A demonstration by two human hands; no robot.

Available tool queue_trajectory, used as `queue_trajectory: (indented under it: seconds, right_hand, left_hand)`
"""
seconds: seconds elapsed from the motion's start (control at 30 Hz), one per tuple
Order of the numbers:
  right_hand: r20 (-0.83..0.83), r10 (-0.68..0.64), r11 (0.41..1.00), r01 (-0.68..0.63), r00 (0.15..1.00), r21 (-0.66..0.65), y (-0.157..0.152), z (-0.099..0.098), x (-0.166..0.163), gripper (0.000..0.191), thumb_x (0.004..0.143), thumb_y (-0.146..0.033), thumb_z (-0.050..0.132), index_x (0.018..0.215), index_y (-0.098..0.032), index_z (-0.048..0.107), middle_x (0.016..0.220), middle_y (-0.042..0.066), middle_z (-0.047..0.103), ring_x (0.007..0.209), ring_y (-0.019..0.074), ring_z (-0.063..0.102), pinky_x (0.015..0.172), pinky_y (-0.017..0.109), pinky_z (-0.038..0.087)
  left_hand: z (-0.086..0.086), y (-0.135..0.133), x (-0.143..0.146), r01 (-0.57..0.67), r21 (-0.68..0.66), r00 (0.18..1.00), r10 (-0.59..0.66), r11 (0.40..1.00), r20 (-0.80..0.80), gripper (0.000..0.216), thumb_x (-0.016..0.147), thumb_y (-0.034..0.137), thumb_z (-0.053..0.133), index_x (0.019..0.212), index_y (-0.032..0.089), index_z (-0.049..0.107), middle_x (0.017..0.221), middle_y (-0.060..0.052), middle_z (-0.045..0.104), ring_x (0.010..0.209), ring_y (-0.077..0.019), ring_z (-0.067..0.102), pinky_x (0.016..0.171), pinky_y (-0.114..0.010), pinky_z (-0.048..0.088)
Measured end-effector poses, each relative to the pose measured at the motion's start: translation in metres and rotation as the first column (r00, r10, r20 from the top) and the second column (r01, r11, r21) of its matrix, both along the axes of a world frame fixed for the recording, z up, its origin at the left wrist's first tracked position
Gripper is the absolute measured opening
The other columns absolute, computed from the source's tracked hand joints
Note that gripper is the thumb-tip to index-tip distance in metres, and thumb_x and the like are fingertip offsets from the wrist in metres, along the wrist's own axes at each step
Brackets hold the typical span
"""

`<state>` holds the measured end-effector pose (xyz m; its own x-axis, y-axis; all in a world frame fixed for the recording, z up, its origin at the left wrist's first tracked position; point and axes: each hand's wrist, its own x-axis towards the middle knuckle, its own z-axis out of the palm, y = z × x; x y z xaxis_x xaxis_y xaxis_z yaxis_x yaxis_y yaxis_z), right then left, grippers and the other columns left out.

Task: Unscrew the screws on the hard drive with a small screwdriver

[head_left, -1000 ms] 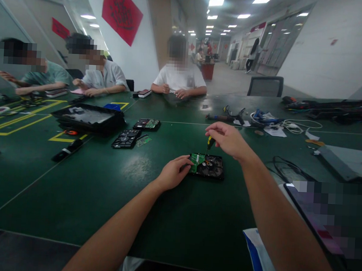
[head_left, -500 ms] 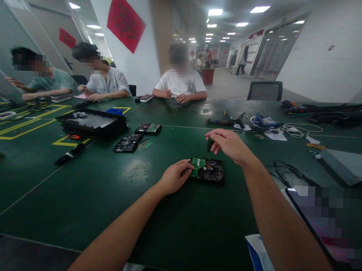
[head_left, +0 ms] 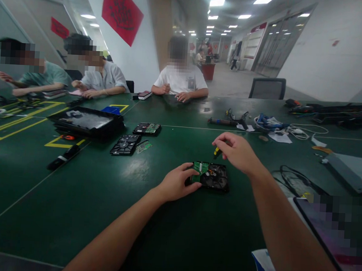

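A black hard drive (head_left: 213,177) with a green circuit board on its left part lies on the dark green table (head_left: 105,196) in front of me. My left hand (head_left: 177,183) grips the drive's left edge, fingers curled round it. My right hand (head_left: 236,151) hovers just above the drive's far side, pinched on a small screwdriver (head_left: 217,152) with a yellow and black handle, its tip pointing down toward the drive.
Two more opened drives (head_left: 126,144) (head_left: 147,128) and a loose green board lie to the left, beside a black tray (head_left: 86,120). Tools and cables (head_left: 272,124) sit at the far right. Three people sit along the far side. A tablet (head_left: 336,232) lies near right.
My right hand with the screwdriver rose off the drive half a second ago and has come back down close to it. My left hand has stayed on the drive's edge.
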<state>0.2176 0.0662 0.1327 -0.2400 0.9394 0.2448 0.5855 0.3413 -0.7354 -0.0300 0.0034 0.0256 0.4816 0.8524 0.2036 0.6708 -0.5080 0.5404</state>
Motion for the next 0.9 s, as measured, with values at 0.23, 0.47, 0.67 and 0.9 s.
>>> queue_trajectory:
  seconds: [0.23, 0.47, 0.67, 0.9]
  right_hand:
    - [-0.037, 0.054, 0.998, -0.055, 0.998, -0.031, -0.001, 0.004, -0.003, 0.031, 0.101, -0.050, 0.058, 0.098, -0.022, 0.073, 0.080, 0.003, 0.074, 0.060, 0.0147, 0.066, 0.054, 0.027, 0.047]
    - [-0.033, 0.005, 0.995, -0.008, 0.999, -0.103, 0.006, 0.005, 0.006, 0.031, 0.102, -0.048, 0.058, 0.098, -0.022, 0.074, 0.071, 0.002, 0.070, 0.060, 0.0152, 0.066, 0.052, 0.026, 0.049]
    - [-0.070, 0.024, 0.988, -0.035, 0.997, -0.152, 0.007, 0.004, 0.008, 0.027, 0.102, -0.045, 0.058, 0.106, -0.022, 0.071, 0.072, 0.001, 0.071, 0.057, 0.0144, 0.066, 0.056, 0.028, 0.053]
    - [-0.108, 0.103, 0.975, -0.122, 0.989, -0.187, -0.001, 0.007, 0.003, 0.025, 0.102, -0.043, 0.060, 0.112, -0.023, 0.072, 0.077, 0.003, 0.074, 0.063, 0.0173, 0.071, 0.060, 0.030, 0.057]
  left_hand:
    - [-0.021, 0.010, -0.013, 0.090, 0.169, 0.991, -0.072, 0.981, -0.112, 0.050, 0.094, 0.042, 0.077, 0.141, 0.030, 0.063, 0.155, -0.014, 0.050, 0.133, -0.0363, 0.055, 0.107, -0.058, 0.051]
    - [-0.027, 0.014, -0.017, 0.124, 0.155, 0.990, -0.113, 0.980, -0.079, 0.051, 0.098, 0.043, 0.073, 0.145, 0.033, 0.058, 0.156, -0.013, 0.046, 0.133, -0.0352, 0.053, 0.106, -0.057, 0.050]
    - [-0.024, 0.014, -0.021, 0.158, 0.119, 0.985, -0.148, 0.980, -0.089, 0.049, 0.101, 0.040, 0.068, 0.148, 0.033, 0.056, 0.158, -0.013, 0.044, 0.133, -0.0343, 0.052, 0.106, -0.055, 0.050]
    - [-0.026, 0.008, -0.028, 0.147, 0.112, 0.987, -0.137, 0.983, -0.085, 0.046, 0.102, 0.040, 0.065, 0.147, 0.032, 0.056, 0.159, -0.012, 0.043, 0.131, -0.0336, 0.053, 0.107, -0.055, 0.049]
